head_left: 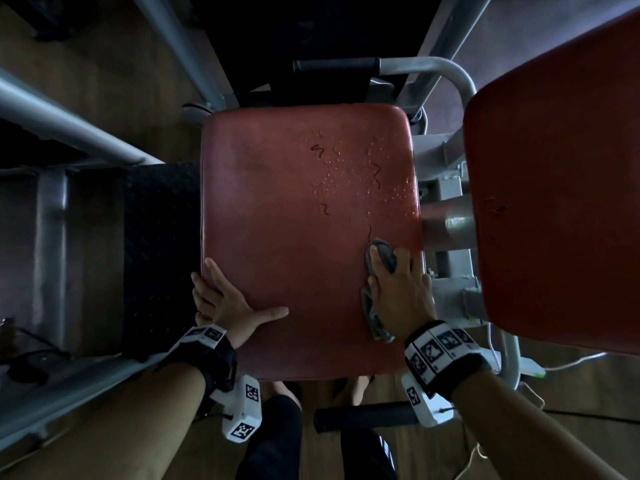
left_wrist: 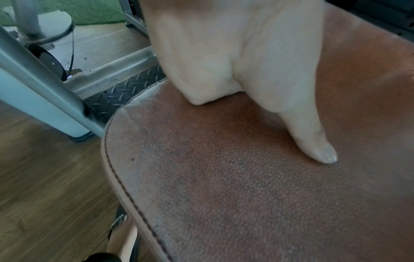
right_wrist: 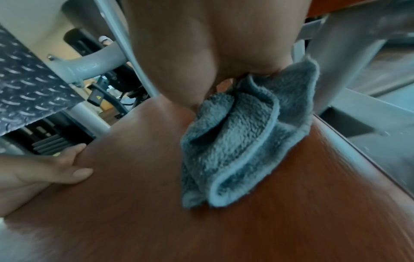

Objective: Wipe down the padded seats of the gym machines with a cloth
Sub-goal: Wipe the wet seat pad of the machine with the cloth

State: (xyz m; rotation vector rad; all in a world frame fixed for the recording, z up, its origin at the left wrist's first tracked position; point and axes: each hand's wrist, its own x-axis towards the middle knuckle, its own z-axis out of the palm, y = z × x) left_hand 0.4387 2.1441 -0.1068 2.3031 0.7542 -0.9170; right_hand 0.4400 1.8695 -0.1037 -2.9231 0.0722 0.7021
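- Head view: a red padded seat (head_left: 304, 237) lies flat below the camera, with water droplets (head_left: 332, 171) beaded over its far right part and a few thin dark squiggles (head_left: 376, 174) among them.
- The right hand (head_left: 398, 292) lies palm-down on the seat near its right edge, pressing a grey cloth (head_left: 379, 261) onto the vinyl. Cloth bunches out past the fingertips and trails back along the thumb side of the hand toward the wrist; the droplets lie beyond the hand, farther up the seat.
- The left hand (head_left: 225, 299) is at the near left edge of the seat, thumb stretched flat across the top, fingers spread and relaxed over the side.
- A second red pad (head_left: 561, 202) stands to the right on the grey metal frame (head_left: 446, 161).
- Left wrist view: the left hand (left_wrist: 235, 53) rests flat on the pebbled vinyl of the seat (left_wrist: 246, 195), thumb straight and touching the surface, holding nothing. A stitched seam runs along the seat's edge, with wood floor (left_wrist: 44, 177) beside it.
- Right wrist view: the right hand (right_wrist: 201, 53) bears down on the folded grey-blue cloth (right_wrist: 241, 141), which lies under and behind the palm on the seat (right_wrist: 224, 230). The fingers are hidden, so I cannot tell whether they curl round it.
- The left hand (right_wrist: 44, 170) shows at the seat's far edge.
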